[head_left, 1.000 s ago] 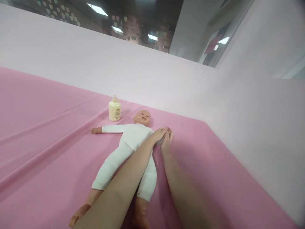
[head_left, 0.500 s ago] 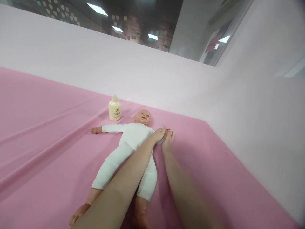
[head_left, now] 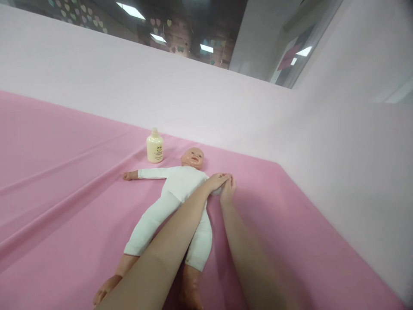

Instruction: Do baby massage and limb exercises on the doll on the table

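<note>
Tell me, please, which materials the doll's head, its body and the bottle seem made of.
Doll's head: probably vinyl or plastic, glossy, showing highlights. Body: apparently matte white cloth, softly creased. Bottle: smooth, shiny, likely plastic; reflections alone cannot exclude glass.

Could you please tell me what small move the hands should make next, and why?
Perhaps ease the left hand slightly away from the right hand: they meet at the end of one arm of the doll, hiding that arm's end from view.
</note>
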`<action>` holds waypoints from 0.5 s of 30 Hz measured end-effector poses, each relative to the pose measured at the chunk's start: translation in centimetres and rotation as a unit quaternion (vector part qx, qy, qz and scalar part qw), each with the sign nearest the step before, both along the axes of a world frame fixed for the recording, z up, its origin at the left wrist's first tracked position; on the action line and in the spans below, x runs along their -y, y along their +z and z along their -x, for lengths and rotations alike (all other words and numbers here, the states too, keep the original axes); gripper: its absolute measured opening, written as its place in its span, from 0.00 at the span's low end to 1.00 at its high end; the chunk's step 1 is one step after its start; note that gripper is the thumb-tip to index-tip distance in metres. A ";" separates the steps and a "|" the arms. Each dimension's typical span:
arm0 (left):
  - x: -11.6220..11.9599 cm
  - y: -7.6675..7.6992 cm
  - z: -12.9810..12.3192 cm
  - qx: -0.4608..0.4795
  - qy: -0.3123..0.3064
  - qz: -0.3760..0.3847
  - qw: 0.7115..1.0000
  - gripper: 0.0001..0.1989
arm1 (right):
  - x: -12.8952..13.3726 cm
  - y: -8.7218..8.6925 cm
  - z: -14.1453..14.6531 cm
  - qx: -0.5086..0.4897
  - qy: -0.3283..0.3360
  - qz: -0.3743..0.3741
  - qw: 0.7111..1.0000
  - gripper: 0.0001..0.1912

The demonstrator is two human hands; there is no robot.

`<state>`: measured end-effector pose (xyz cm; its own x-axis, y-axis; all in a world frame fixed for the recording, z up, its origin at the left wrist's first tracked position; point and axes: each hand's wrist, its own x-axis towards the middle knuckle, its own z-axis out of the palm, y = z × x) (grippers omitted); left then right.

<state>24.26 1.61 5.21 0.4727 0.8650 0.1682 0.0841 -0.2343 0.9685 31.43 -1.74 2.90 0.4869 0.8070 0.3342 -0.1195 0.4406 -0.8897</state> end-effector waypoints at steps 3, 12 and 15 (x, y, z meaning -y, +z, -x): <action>0.1 0.1 0.0 -0.004 0.016 -0.013 1.000 0.28 | 0.0 0.0 0.1 -0.014 -0.006 0.016 1.000 0.17; -0.1 0.1 0.0 -0.003 0.028 -0.030 0.999 0.28 | 0.0 -0.1 0.2 -0.022 0.011 0.012 1.000 0.13; -0.2 0.0 0.0 -0.007 0.027 -0.034 0.999 0.28 | 0.0 0.0 0.2 -0.017 0.007 0.001 1.000 0.13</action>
